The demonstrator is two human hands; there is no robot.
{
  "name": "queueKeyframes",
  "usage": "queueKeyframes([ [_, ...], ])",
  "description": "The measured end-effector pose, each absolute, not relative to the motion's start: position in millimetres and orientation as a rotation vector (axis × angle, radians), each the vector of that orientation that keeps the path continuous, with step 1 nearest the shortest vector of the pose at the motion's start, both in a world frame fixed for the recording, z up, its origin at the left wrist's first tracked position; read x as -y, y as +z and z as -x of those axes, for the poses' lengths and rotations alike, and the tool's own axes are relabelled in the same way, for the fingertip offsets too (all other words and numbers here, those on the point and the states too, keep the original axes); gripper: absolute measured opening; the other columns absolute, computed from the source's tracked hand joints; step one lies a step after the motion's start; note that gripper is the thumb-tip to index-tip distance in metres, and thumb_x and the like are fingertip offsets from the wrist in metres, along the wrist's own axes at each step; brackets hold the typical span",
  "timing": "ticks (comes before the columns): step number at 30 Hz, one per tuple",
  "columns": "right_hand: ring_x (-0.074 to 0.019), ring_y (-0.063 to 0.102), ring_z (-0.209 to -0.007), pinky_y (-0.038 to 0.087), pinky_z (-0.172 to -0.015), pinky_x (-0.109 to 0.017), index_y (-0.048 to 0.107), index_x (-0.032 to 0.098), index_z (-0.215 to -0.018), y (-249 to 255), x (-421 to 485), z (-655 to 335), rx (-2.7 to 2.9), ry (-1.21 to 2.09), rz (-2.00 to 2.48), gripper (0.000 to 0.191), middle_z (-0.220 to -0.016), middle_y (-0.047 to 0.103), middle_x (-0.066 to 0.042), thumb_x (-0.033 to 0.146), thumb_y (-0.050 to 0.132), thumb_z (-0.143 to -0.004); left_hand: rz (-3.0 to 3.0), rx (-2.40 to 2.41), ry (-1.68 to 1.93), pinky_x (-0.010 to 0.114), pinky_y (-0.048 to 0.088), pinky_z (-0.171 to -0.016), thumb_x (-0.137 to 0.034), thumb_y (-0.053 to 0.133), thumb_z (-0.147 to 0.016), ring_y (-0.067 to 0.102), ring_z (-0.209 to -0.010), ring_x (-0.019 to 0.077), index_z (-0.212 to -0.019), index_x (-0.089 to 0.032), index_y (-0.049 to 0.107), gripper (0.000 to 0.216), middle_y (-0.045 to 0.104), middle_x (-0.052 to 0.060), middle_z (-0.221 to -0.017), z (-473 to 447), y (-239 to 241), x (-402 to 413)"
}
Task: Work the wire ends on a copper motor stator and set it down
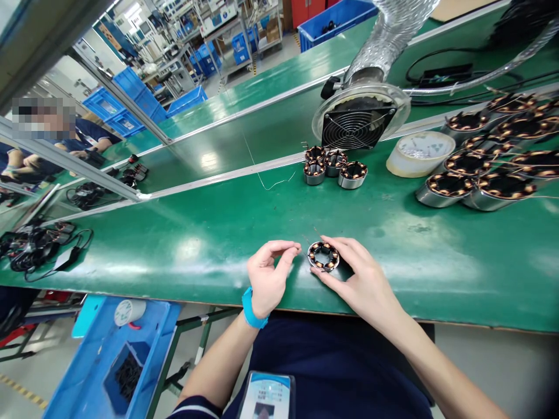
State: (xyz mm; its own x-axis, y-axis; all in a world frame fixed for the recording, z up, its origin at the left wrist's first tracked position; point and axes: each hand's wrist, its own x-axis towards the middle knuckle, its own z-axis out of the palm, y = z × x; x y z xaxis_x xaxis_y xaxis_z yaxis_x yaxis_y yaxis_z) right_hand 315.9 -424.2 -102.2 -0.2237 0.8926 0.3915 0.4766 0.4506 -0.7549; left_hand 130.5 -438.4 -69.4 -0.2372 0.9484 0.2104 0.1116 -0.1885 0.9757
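Note:
My right hand [364, 273] grips a small motor stator [335, 265], a metal ring with copper windings and black insulation, between thumb and fingers. The stator rests on the green bench, its round opening facing up. Thin wire ends stick up from its far side. Just left of it, my left hand [271, 270] is closed in a pinch, thumb against fingertips. Fine wires show close to those fingertips, but whatever lies between them is too small to make out. A blue band [251, 308] circles my left wrist.
Several small stators [353, 174] stand farther back, below a round fan hood [358, 125]. Larger stators [449, 189] crowd the right, beside a whitish tub [419, 154]. Black cables [26, 250] lie far left. A blue bin [87, 361] sits below the bench edge. Another person [94, 137] sits beyond the frame.

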Motion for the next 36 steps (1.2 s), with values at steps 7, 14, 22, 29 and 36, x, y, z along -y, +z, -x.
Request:
queueKeyframes([
  [7,-0.0276,0.064,-0.111,0.057,-0.094,-0.044,0.055,0.023,-0.141,-102.3,424.0,-315.3,1.857,0.626,1.138,0.049,-0.123,0.062,-0.011,0.041,0.067,-0.097,-1.455,-1.367,1.389,0.031,0.062,-0.087,-0.029,0.075,-0.09,0.077,-0.09,0.0177,-0.116,-0.019,0.073,0.027,0.079,0.006,-0.096,-133.4,-76.7,439.4],
  [14,-0.0292,0.064,-0.113,0.057,-0.094,-0.046,0.055,0.023,-0.141,-102.1,424.5,-316.2,1.86,0.638,1.166,0.051,-0.124,0.063,-0.012,0.045,0.067,-0.096,-1.425,-1.473,1.34,0.029,0.062,-0.075,-0.032,0.08,-0.085,0.075,-0.077,0.0174,-0.087,-0.019,0.078,0.014,0.078,0.005,-0.084,-117.0,-70.6,434.1],
  [22,-0.0287,0.064,-0.112,0.057,-0.094,-0.046,0.055,0.023,-0.141,-103.8,423.9,-315.8,1.847,0.637,1.151,0.05,-0.124,0.063,-0.012,0.043,0.067,-0.097,-1.158,-1.257,1.508,0.026,0.059,-0.079,-0.036,0.079,-0.085,0.069,-0.085,0.0136,-0.09,-0.019,0.08,0.017,0.075,0.007,-0.099,-137.0,-62.6,402.0],
  [29,-0.0285,0.063,-0.113,0.056,-0.095,-0.046,0.055,0.024,-0.142,-102.7,426.5,-316.0,1.855,0.655,1.151,0.051,-0.125,0.062,-0.012,0.042,0.068,-0.096,-1.062,-1.221,1.494,0.026,0.061,-0.076,-0.034,0.082,-0.083,0.072,-0.077,0.0137,-0.093,-0.018,0.08,0.019,0.077,0.005,-0.087,-137.9,-63.2,405.8],
  [36,-0.0292,0.064,-0.111,0.056,-0.094,-0.046,0.056,0.024,-0.139,-102.2,421.2,-316.2,1.854,0.628,1.149,0.047,-0.124,0.063,-0.012,0.043,0.066,-0.097,-1.133,-1.213,1.393,0.027,0.062,-0.078,-0.036,0.08,-0.084,0.073,-0.08,0.0151,-0.095,-0.018,0.081,0.021,0.077,0.006,-0.09,-136.0,-66.0,400.5],
])
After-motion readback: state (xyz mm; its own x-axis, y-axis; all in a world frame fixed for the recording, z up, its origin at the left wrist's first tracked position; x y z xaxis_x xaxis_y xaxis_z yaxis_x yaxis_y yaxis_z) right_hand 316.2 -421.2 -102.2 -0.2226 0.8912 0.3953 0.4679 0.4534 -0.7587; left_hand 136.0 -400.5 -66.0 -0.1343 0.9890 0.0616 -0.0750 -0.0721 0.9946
